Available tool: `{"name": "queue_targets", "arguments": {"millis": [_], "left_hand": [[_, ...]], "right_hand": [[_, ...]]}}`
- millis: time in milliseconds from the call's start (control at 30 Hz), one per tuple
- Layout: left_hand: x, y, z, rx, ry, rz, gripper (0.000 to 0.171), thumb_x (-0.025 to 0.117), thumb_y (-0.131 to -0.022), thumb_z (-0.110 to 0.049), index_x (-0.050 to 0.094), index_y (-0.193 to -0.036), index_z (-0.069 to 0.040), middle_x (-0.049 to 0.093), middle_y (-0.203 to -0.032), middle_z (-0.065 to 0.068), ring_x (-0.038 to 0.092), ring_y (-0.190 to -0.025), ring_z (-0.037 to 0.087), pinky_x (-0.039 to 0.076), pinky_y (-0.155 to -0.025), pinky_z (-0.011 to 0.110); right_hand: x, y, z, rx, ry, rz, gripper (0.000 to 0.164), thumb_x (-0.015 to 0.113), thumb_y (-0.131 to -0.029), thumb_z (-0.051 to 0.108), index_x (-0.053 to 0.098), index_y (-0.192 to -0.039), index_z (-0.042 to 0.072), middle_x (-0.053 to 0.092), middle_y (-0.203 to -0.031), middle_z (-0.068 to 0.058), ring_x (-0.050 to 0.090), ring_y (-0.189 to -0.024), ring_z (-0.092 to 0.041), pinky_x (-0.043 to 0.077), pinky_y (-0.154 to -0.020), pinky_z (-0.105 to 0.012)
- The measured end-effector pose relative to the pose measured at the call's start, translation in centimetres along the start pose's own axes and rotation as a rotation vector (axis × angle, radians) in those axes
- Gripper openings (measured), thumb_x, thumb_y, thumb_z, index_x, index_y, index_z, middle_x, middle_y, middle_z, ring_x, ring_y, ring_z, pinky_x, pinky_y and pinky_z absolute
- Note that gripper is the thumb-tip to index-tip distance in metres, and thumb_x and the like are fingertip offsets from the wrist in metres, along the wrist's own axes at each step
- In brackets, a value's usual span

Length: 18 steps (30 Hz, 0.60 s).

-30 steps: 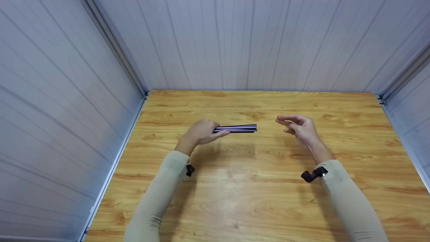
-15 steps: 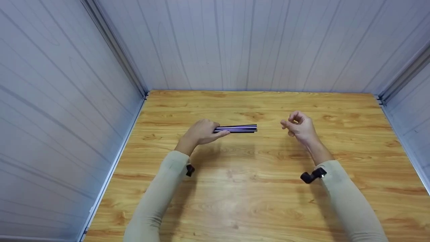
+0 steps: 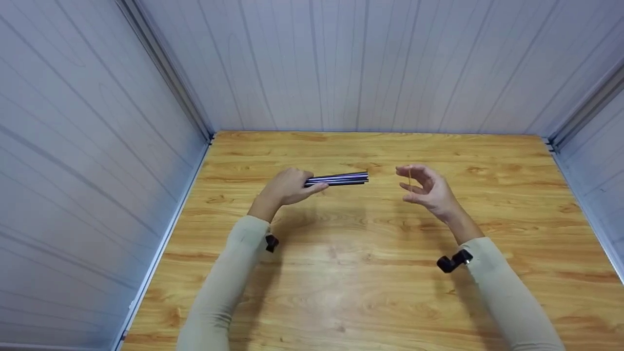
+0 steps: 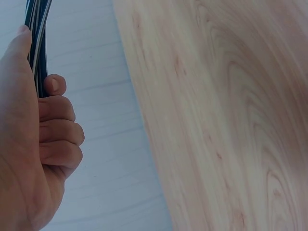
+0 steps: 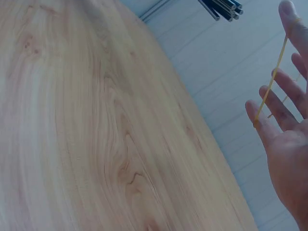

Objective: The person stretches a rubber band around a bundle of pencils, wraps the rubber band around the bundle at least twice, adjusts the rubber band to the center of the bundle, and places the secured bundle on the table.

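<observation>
Holds a bundle of slim dark rods (image 3: 341, 179) by one end, wrapped in the left grip (image 3: 285, 187), with the free ends pointing right. Has the right grip (image 3: 432, 191) fanned wide near those ends, apart from them, with a thin yellow band (image 5: 268, 86) looped taut around thumb and fingers. Hovers above a wood-grain worktop (image 3: 331, 282).

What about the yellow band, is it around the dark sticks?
No, the yellow band is stretched open on the right hand, apart from the dark sticks.
</observation>
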<state>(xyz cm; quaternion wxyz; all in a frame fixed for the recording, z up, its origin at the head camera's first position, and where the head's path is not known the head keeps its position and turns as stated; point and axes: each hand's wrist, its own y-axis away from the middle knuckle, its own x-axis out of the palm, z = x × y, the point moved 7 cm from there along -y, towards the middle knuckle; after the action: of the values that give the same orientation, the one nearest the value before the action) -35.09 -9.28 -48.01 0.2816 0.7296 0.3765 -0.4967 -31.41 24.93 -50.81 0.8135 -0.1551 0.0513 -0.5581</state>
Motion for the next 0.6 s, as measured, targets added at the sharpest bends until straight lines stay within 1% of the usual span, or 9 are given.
{"name": "queue_targets", "arguments": {"millis": [133, 233, 333, 467, 533, 600], "left_hand": [[-0.3, -0.1, -0.1, 0.006, 0.005, -0.004, 0.060, 0.053, -0.115, -0.063, 0.067, -0.092, -0.009, 0.039, -0.068, -0.004, 0.037, -0.064, 0.013, 0.040, -0.072, 0.036], [-0.4, -0.3, -0.3, 0.013, 0.008, -0.013, 0.059, 0.054, -0.115, -0.062, 0.062, -0.088, -0.011, 0.038, -0.069, -0.004, 0.035, -0.064, 0.013, 0.037, -0.070, 0.035], [-0.4, -0.5, -0.8, 0.028, 0.005, -0.016, 0.058, 0.053, -0.115, -0.063, 0.063, -0.089, -0.012, 0.039, -0.068, -0.005, 0.037, -0.064, 0.012, 0.038, -0.069, 0.034], [-0.2, -1.1, -1.8, 0.052, 0.008, -0.006, 0.059, 0.052, -0.115, -0.065, 0.062, -0.088, -0.013, 0.038, -0.068, -0.005, 0.035, -0.062, 0.012, 0.036, -0.067, 0.033], [-0.1, -1.4, -2.3, 0.061, 0.008, -0.003, 0.059, 0.052, -0.114, -0.065, 0.059, -0.086, -0.014, 0.036, -0.067, -0.006, 0.033, -0.062, 0.011, 0.034, -0.066, 0.032], [0.0, -1.7, -2.9, 0.067, 0.008, 0.001, 0.058, 0.053, -0.114, -0.065, 0.056, -0.084, -0.015, 0.035, -0.067, -0.006, 0.032, -0.061, 0.011, 0.033, -0.065, 0.032]], "right_hand": [[0.5, -0.1, -0.2, -0.007, 0.053, -0.010, 0.077, 0.081, -0.089, -0.022, 0.048, -0.158, -0.012, 0.065, -0.160, 0.007, 0.061, -0.149, -0.011, 0.058, -0.118, -0.031], [0.9, -0.3, -0.5, 0.004, 0.063, -0.031, 0.082, 0.080, -0.086, -0.025, 0.045, -0.159, -0.015, 0.064, -0.161, 0.009, 0.060, -0.152, -0.012, 0.059, -0.117, -0.031], [1.6, -0.7, -0.6, 0.012, 0.053, -0.046, 0.083, 0.082, -0.086, -0.023, 0.046, -0.160, -0.013, 0.063, -0.163, 0.007, 0.059, -0.153, -0.012, 0.059, -0.117, -0.032], [2.6, -1.2, -0.5, -0.008, 0.048, -0.036, 0.082, 0.086, -0.086, -0.018, 0.049, -0.159, -0.012, 0.062, -0.166, -0.002, 0.061, -0.152, -0.015, 0.060, -0.116, -0.032], [3.2, -1.4, -0.4, -0.021, 0.048, -0.028, 0.081, 0.088, -0.086, -0.015, 0.050, -0.158, -0.013, 0.065, -0.164, -0.001, 0.062, -0.152, -0.015, 0.060, -0.116, -0.031], [3.6, -1.5, -0.3, -0.030, 0.045, -0.029, 0.080, 0.089, -0.087, -0.013, 0.052, -0.157, -0.013, 0.068, -0.160, 0.003, 0.063, -0.150, -0.016, 0.060, -0.114, -0.030]]}}
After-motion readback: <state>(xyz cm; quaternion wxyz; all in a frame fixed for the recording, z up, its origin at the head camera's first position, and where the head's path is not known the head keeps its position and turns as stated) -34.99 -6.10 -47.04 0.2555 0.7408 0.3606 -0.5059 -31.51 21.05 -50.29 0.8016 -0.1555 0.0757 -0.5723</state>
